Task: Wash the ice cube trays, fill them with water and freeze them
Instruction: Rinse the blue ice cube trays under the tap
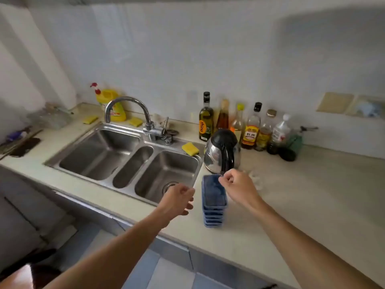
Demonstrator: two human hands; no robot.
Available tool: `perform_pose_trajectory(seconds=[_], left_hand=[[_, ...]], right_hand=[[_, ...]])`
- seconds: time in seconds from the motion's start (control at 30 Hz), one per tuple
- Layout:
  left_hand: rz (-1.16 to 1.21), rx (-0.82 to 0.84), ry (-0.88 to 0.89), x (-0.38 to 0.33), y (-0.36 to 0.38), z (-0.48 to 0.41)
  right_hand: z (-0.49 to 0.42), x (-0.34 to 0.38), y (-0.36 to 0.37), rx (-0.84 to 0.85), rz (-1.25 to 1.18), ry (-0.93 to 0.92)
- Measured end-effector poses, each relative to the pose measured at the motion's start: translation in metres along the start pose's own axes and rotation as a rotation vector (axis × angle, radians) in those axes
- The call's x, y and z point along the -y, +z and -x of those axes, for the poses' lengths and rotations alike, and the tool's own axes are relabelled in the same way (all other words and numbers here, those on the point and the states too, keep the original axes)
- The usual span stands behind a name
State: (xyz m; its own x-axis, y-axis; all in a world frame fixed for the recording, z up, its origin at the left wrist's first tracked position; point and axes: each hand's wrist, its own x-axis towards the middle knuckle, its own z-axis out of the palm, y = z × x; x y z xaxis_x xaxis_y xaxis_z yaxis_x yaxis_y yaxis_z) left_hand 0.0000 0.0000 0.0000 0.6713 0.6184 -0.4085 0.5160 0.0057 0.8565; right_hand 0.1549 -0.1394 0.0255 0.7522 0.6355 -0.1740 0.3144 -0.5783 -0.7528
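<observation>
Right hand, fingers curled with grip unclear, sits nearest, at the far end of the stack of blue ice cube trays running lengthwise toward the person beneath it; left hand, loosely curled, empty, hangs just left.
</observation>
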Motion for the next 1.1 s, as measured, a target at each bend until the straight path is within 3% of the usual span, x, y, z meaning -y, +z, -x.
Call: perform_pose_trajectory(seconds=[0.2, 0.47, 0.63, 0.83, 0.97, 1.1], left_hand=[[-0.016, 0.096, -0.089, -0.01, 0.028, -0.011], [0.05, 0.012, -0.04, -0.004, -0.005, -0.029], [0.223, -0.051, -0.075, 0.011, -0.094, -0.041], [0.411, -0.083, -0.166, 0.045, -0.242, -0.071], [0.412, -0.193, -0.203, 0.068, -0.332, -0.113], [0.374, -0.214, -0.19, 0.083, -0.392, -0.164]], right_hand=[[-0.002, -0.01, 0.008, 0.135, 0.039, 0.136], [-0.021, 0.03, 0.029, 0.125, 0.064, -0.006], [-0.051, 0.098, 0.094, 0.21, 0.045, -0.081], [-0.096, 0.185, 0.225, 0.25, -0.025, -0.142], [-0.123, 0.246, 0.306, 0.304, -0.148, -0.124], [-0.158, 0.271, 0.341, 0.295, -0.176, -0.069]])
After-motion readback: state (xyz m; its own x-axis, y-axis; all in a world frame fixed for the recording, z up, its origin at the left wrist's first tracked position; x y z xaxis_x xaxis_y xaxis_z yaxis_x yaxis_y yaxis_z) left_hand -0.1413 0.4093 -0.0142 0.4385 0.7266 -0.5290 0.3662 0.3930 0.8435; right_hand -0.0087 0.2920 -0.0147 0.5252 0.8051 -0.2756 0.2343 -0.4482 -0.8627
